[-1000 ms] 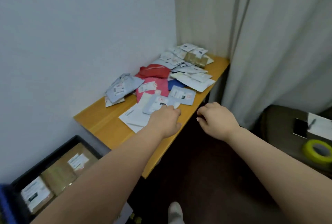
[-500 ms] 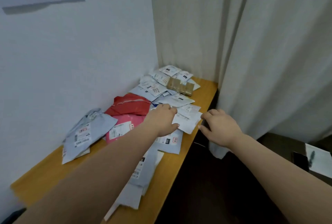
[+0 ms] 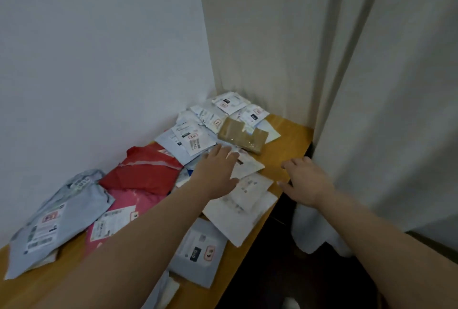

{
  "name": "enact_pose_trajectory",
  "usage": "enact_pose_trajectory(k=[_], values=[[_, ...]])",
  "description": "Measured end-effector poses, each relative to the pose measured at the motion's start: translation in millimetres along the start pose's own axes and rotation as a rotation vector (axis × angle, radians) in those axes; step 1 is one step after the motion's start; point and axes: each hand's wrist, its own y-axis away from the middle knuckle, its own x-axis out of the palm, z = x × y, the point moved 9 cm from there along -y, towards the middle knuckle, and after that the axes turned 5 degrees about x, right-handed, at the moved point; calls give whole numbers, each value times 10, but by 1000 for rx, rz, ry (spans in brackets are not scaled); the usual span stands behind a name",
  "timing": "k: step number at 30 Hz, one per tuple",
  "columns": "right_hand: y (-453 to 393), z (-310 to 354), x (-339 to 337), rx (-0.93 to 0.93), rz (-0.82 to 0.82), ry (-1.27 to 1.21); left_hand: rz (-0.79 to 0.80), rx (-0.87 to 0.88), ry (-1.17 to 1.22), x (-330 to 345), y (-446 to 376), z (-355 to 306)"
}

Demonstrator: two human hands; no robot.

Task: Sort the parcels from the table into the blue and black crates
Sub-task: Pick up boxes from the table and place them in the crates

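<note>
Now both bare arms reach out over the parcels scattered along the wooden desk [image 3: 290, 145], which sits in a corner between a white wall [image 3: 99, 73] and a pale curtain [image 3: 396, 110]. The left hand [image 3: 215, 172] lies palm down over the middle of the pile, its fingers [image 3: 219, 151] straight and slightly spread, resting on or just above a white envelope [image 3: 249, 163]; whether they actually press it cannot be told. The right hand [image 3: 306, 181] hovers at the desk's front edge, close to the curtain, fingers loosely extended and apart, holding nothing.

Beyond the left hand lies a brown taped parcel [image 3: 243, 136], with several white labelled mailers [image 3: 230, 103] stacked behind it in the corner. To the left of the arm sit a crumpled red bag [image 3: 143, 170], a pink mailer [image 3: 119, 212] partly beneath it, and a grey-blue mailer [image 3: 57, 222] at the near left. Under the left forearm are a large white envelope [image 3: 238, 219] and a pale blue labelled mailer [image 3: 198, 251] near the desk's front edge. No crates appear in view.
</note>
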Motion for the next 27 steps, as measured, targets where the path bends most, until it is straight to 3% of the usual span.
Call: enact_pose_trajectory(k=[7,16,23,27], values=[[-1123,-602,59,-85,80,-17,80,-199,127,275,-816,54],[-1994,-414,827,-152,308,-165,110,-363,252,696,-1364,465],[-2868,-199,1066,-118,292,-180,66,-442,245,994,-1745,971],[-3206,-43,1367,-87,379,-89,44,-469,268,1156,-1819,1214]])
